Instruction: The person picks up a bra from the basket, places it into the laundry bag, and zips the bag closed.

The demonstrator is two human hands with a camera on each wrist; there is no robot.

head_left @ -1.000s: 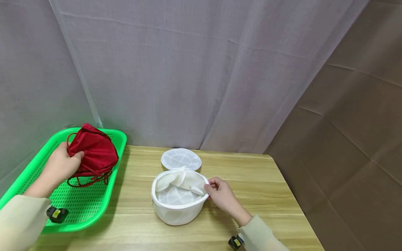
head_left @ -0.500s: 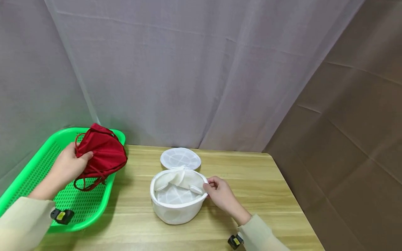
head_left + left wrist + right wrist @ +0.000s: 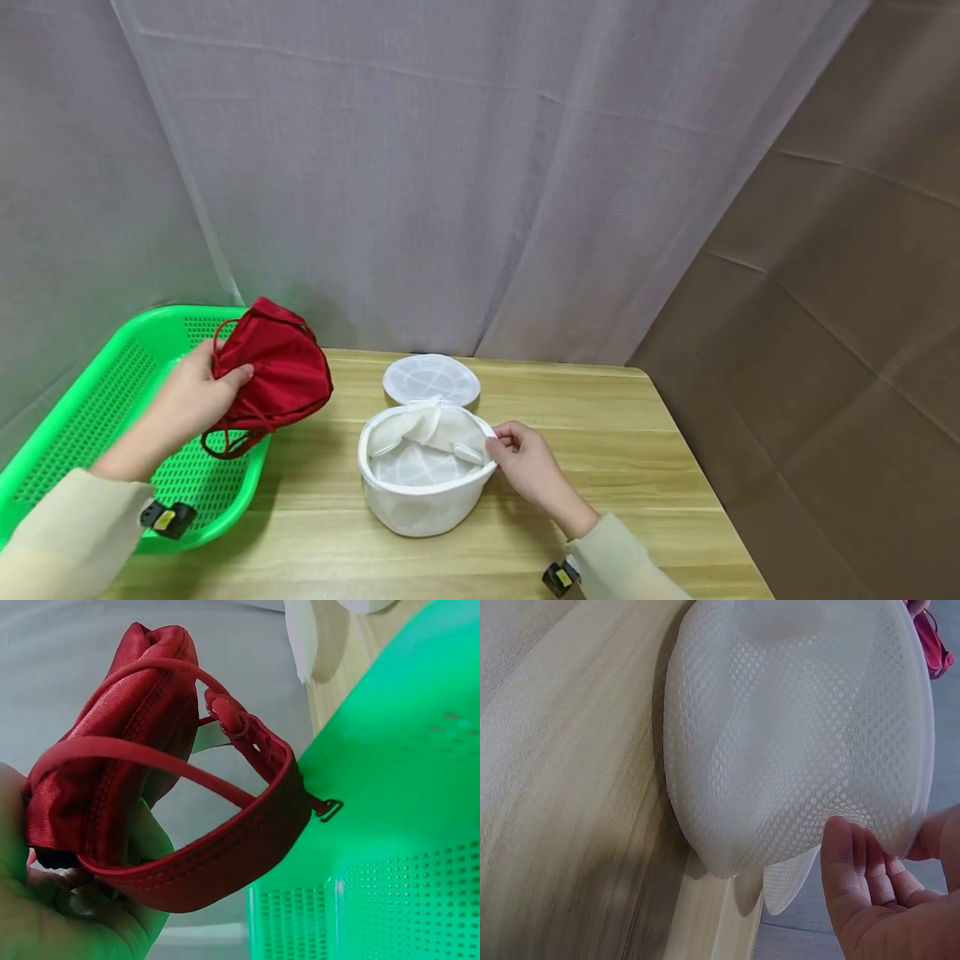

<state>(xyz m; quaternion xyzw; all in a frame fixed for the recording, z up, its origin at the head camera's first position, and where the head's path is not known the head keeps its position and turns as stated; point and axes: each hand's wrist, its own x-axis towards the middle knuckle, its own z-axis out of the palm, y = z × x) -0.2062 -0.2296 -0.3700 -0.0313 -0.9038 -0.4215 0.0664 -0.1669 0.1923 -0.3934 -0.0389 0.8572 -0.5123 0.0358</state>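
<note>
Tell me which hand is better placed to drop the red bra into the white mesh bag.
Left. The left hand already grips the red bra, lifted over the green tray's edge beside the white mesh bag. The right hand is busy pinching the bag's rim, apparently holding it open.

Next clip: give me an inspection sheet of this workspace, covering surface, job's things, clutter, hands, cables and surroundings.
Surface: wooden table, light grain.
Job's things: red garment with straps, held in the air above the right end of the green tray; white mesh wash bag, round, open at the top, its lid lying flat behind it.
Clutter: nothing seen.
Hands: left hand grips the red garment; right hand pinches the rim of the white mesh wash bag.
Cables: nothing seen.
Surroundings: grey curtain behind the table, brown panel on the right.
</note>
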